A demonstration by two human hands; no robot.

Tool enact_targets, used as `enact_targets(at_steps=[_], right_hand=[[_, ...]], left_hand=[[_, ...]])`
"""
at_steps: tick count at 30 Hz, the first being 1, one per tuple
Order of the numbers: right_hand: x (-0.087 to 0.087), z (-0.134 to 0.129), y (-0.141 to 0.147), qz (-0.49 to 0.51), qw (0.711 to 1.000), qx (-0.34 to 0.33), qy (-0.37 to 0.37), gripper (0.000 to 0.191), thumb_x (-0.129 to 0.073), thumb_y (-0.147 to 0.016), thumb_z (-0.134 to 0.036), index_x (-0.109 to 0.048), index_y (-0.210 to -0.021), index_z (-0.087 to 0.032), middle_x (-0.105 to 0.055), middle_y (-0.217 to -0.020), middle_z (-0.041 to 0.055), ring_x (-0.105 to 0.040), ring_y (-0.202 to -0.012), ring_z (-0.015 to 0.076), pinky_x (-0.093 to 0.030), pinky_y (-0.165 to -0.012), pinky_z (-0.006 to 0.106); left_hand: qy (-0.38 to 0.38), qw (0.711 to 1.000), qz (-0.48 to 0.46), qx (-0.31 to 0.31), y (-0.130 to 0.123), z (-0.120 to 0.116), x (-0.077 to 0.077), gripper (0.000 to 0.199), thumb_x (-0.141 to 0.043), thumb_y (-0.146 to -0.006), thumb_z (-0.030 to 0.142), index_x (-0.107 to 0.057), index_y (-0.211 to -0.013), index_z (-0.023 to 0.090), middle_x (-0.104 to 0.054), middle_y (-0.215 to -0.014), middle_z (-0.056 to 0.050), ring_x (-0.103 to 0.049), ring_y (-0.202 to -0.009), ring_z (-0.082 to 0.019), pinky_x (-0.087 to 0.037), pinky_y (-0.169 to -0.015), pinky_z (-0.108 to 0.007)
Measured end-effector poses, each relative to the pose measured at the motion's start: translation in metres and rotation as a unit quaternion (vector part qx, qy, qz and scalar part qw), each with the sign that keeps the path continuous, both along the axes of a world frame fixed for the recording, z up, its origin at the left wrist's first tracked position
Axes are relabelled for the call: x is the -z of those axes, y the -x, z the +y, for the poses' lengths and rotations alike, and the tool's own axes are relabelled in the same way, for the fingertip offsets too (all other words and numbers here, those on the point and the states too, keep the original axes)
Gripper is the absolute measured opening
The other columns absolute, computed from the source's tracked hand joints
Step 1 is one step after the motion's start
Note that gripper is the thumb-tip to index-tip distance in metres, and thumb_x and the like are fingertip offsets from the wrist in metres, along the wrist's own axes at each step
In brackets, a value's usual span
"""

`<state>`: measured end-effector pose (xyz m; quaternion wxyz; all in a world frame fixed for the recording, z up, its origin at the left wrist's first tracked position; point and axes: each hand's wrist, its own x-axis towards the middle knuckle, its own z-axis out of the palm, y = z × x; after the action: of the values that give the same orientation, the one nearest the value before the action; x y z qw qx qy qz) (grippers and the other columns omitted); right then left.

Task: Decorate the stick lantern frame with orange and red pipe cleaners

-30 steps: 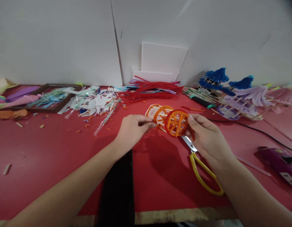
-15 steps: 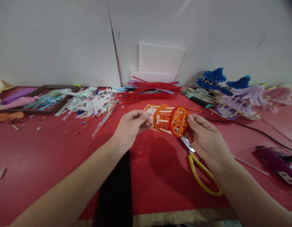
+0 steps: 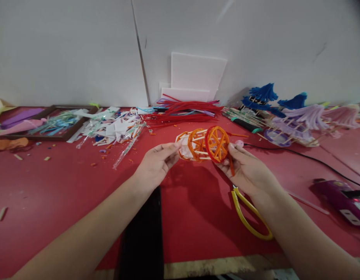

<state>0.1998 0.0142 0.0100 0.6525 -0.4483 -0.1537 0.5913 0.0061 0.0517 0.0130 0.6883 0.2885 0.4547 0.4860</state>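
Both hands hold a small round frame [image 3: 199,144] above the red table, its orange and red pipe-cleaner rings joined by pale sticks. It lies on its side, the red-rimmed end with crossed orange strips toward the right. My left hand [image 3: 158,161] pinches the pale left end. At the red-rimmed end, the fingers of my right hand [image 3: 246,165] are closed, and a loose orange pipe cleaner [image 3: 232,166] hangs beside the thumb. Under the right hand lie yellow-handled scissors [image 3: 237,206], their blades mostly hidden.
A black phone-like slab [image 3: 144,233] lies at the front edge. Red pipe cleaners [image 3: 185,111] are heaped behind, white scraps [image 3: 118,128] and a brown frame [image 3: 63,136] to the left. Blue and lilac models [image 3: 290,120], a black cable [image 3: 302,151] and a purple power box [image 3: 340,202] occupy the right.
The round frame has tilted and shifted slightly left and up, both hands still on it. A small pink round thing now shows beside the right thumb.
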Motion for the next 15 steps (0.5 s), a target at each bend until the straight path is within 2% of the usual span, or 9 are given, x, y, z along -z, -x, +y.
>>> enact_targets(at_steps=[4, 7, 9, 12, 15], right_hand=[[0.0, -0.001, 0.0, 0.017, 1.0, -0.012, 0.006, 0.017, -0.072, -0.074, -0.017, -0.056, -0.07, -0.017, -0.061, -0.055, -0.0073, -0.051, -0.04, 0.0045, -0.055, -0.048, 0.018], [-0.004, 0.0, 0.002, 0.025, 0.999, 0.008, 0.03, 0.012, -0.061, -0.083, -0.014, -0.057, -0.073, -0.017, -0.063, -0.06, -0.0058, -0.051, -0.04, 0.0037, -0.054, -0.047, 0.016], [-0.007, 0.0, 0.003, 0.028, 0.998, 0.022, 0.056, 0.015, -0.054, -0.088, -0.011, -0.057, -0.074, -0.016, -0.065, -0.063, -0.0048, -0.051, -0.04, 0.0036, -0.057, -0.051, 0.018], [-0.01, 0.0, 0.005, 0.04, 0.995, 0.032, 0.081, 0.021, -0.047, -0.091, -0.009, -0.057, -0.074, -0.017, -0.064, -0.061, -0.0041, -0.052, -0.04, 0.0042, -0.06, -0.056, 0.022], [-0.01, 0.0, 0.005, 0.053, 0.994, 0.038, 0.082, 0.025, -0.043, -0.093, -0.01, -0.057, -0.074, -0.017, -0.065, -0.062, -0.0033, -0.053, -0.041, 0.005, -0.061, -0.056, 0.023]], left_hand=[[-0.048, 0.993, 0.09, 0.065, -0.004, -0.004, 0.014, 0.013, -0.08, -0.061, 0.011, -0.068, -0.058, 0.012, -0.072, -0.07, -0.003, -0.064, -0.062, -0.008, -0.051, -0.063, -0.019], [-0.114, 0.975, 0.174, 0.073, -0.006, -0.008, 0.016, 0.013, -0.082, -0.058, 0.013, -0.069, -0.059, 0.014, -0.071, -0.07, -0.002, -0.062, -0.063, -0.009, -0.049, -0.066, -0.021], [-0.194, 0.939, 0.276, 0.067, -0.006, -0.011, 0.014, 0.009, -0.079, -0.064, 0.016, -0.069, -0.063, 0.016, -0.071, -0.071, 0.0, -0.063, -0.066, -0.01, -0.049, -0.069, -0.023], [-0.282, 0.859, 0.417, 0.089, -0.008, -0.015, 0.013, 0.007, -0.073, -0.071, 0.019, -0.067, -0.068, 0.018, -0.073, -0.075, -0.001, -0.067, -0.071, -0.014, -0.052, -0.069, -0.026], [-0.313, 0.822, 0.461, 0.113, -0.011, -0.016, 0.016, 0.009, -0.071, -0.073, 0.016, -0.065, -0.067, 0.018, -0.075, -0.078, -0.003, -0.069, -0.073, -0.017, -0.053, -0.067, -0.027]])
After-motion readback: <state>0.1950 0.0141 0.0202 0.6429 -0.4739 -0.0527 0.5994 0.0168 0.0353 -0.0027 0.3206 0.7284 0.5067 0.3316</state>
